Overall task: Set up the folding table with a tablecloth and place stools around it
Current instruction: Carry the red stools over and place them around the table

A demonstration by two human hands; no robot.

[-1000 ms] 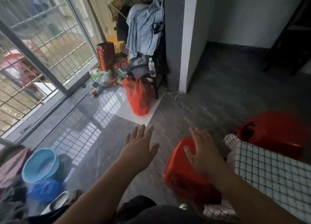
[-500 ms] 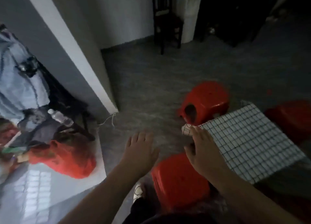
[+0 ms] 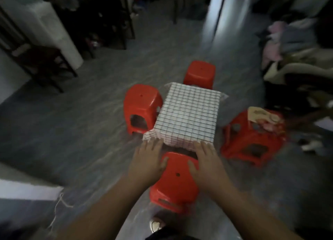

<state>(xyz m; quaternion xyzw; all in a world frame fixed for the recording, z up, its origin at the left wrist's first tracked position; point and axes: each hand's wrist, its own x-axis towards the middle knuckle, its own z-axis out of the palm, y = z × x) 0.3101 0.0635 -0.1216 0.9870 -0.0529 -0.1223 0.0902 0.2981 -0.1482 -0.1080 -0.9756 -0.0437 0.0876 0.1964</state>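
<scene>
Your left hand [image 3: 147, 160] lies flat, fingers spread, against the near stool [image 3: 177, 185]. Shove the stool under the tablecloth [image 3: 189, 113] covering the table, and your fingertips could snag the hem and drag it askew. Your right hand [image 3: 207, 162], equally flat, grips nothing.

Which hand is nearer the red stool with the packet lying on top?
Right. The right hand rests on the near stool, next to the packet-topped stool; the left hand sits on that near stool's other edge, farther away.
</scene>
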